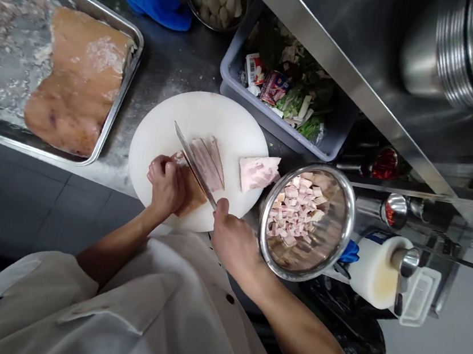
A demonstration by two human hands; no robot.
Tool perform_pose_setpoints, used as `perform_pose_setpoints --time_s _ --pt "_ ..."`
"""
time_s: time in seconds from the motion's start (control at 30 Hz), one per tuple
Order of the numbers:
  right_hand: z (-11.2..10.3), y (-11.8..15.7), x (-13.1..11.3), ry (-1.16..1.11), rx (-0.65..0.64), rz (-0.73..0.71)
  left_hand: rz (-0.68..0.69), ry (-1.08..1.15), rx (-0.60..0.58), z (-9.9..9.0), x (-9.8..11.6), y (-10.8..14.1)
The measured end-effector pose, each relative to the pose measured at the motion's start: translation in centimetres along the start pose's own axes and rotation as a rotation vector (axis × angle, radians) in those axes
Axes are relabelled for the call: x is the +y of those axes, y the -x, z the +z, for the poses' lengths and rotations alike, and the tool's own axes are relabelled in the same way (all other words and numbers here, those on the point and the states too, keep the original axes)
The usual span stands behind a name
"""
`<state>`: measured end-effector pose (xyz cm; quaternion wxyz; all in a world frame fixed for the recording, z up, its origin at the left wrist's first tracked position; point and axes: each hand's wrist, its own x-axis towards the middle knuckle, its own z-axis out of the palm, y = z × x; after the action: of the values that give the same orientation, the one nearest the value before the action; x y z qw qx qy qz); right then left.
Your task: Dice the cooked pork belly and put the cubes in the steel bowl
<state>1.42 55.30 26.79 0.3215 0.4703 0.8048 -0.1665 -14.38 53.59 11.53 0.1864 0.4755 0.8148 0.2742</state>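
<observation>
"Nearest us, what has the right hand [231,237] got?"

"A knife [195,165], grasped by the handle, its blade slanting off toward the far left. That angle probably suits the wrist, since it lines the edge up with the meat piece [193,197]."

"And the left hand [167,186]?"

"Curled down on that piece, pinning it to the near part of the round white board [158,115]. The fingers look tucked under, likely to spare them the edge, though I can't see every tip."

"Why is the steel bowl [349,214] so close on the right?"

"For an easy reach, I'd guess. It sits just beside the board, with diced meat [295,207] heaped toward its left side."

"How does the meat itself look?"

"The pinned piece shows smooth tan skin on top. Just beyond the blade, the slices [209,159] lie flat and overlapping, pale pink with whitish streaks. To their right, a pale slab [258,173] reaches the board's edge, pink and marbled."

"And on the left?"

"A metal tray [120,99], well apart from the knife, holding a broad tan sheet of skin-on meat [79,83]. Perhaps it's there to leave the board room."

"Farther off?"

"A grey tub [266,110] of greens and packaging, placed beyond the board, presumably for scraps."
</observation>
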Motion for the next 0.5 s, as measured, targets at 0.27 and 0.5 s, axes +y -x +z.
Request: perform_pose_setpoints --time_s 0.27,0.5 --pt "-0.3 1.4 -1.8 0.096 -0.079 -0.036 0.017 -0.038 -0.006 -0.2 0.1 -0.1" --pt "-1.4 1.5 -2.1 0.078 -0.14 0.004 0.039 -0.057 -0.012 0.1 -0.2 -0.1"
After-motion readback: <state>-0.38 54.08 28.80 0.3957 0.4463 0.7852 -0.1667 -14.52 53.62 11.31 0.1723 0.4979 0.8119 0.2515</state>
